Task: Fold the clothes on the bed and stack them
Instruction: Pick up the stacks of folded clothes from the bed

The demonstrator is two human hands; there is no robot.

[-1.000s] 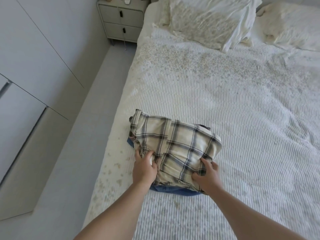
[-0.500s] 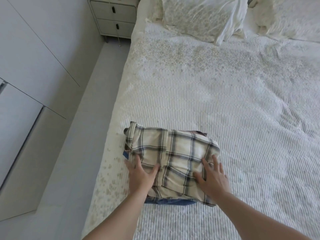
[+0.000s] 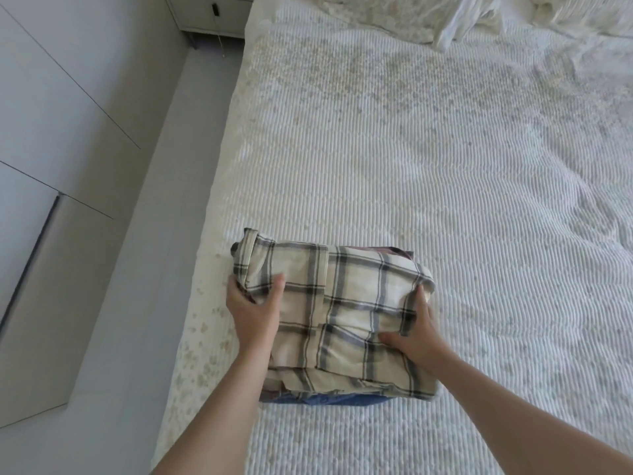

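Note:
A folded cream plaid shirt [image 3: 346, 303] tops a small stack near the bed's left edge. A blue garment [image 3: 339, 400] peeks out under its near edge, and a dark reddish piece [image 3: 394, 252] shows at the far side. My left hand [image 3: 253, 313] clasps the stack's left side, thumb on top of the plaid cloth and fingers wrapped round the edge. My right hand [image 3: 416, 334] grips the right side, thumb pressed on top and fingers tucked down the side. How many garments lie beneath is hidden.
The white ribbed bedspread [image 3: 428, 159] stretches far and right of the stack. Rumpled pillows [image 3: 455, 15] lie at the head. A nightstand [image 3: 212, 12] stands at the top left, with grey floor [image 3: 130, 303] and white cupboard doors [image 3: 51, 114] along the left.
Both hands slid from resting flat on the plaid shirt's near part to clasping the stack's left and right sides. The camera has dipped and come closer.

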